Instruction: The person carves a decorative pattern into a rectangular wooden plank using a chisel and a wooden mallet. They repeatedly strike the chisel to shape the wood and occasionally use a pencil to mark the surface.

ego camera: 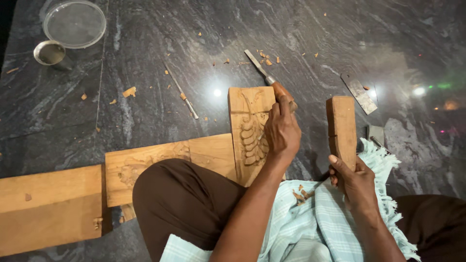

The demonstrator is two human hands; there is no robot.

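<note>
**Two hands, a chisel and a mallet over carved wood**

We see a dark stone floor (310, 43) scattered with wood chips. On it lie long planks (53, 204) — one reaching under a brown-clad knee (184, 204). Next in size is the carved panel (250, 121), set upright in the view with a leaf pattern cut into it. The right hand (357, 182) is closed around a wooden mallet (342, 128), held upright just beside the panel. The left hand (281, 131) wraps the chisel (272, 80) by its handle — the blade points away past the panel's far edge. A spare thin tool (182, 92) lies apart, left.
</note>
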